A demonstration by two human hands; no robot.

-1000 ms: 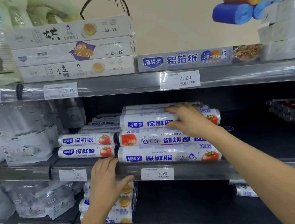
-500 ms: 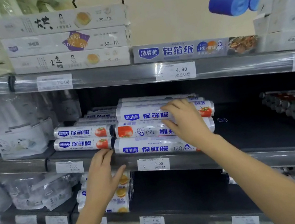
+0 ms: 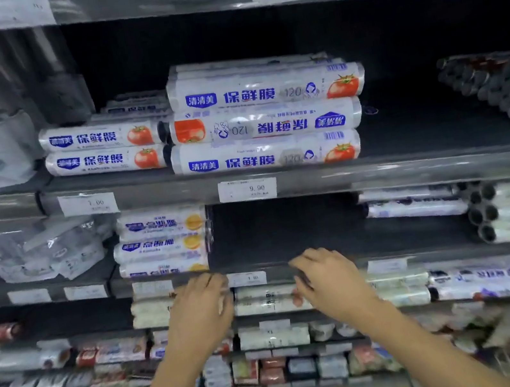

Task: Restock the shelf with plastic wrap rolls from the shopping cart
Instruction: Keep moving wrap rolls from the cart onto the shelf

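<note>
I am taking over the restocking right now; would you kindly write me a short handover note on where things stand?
Left hand: open, empty, in front of a lower shelf edge.
Right hand: open, empty, beside it.
Things: three long plastic wrap rolls lie stacked at the front of the shelf, above the 9.90 tag; the middle roll lies reversed.
Done: that stack is in place.
Left: the shelf is bare right of the stack; the shopping cart is out of view.

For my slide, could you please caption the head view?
Empty left hand and right hand hover below stacked plastic wrap rolls.
</note>
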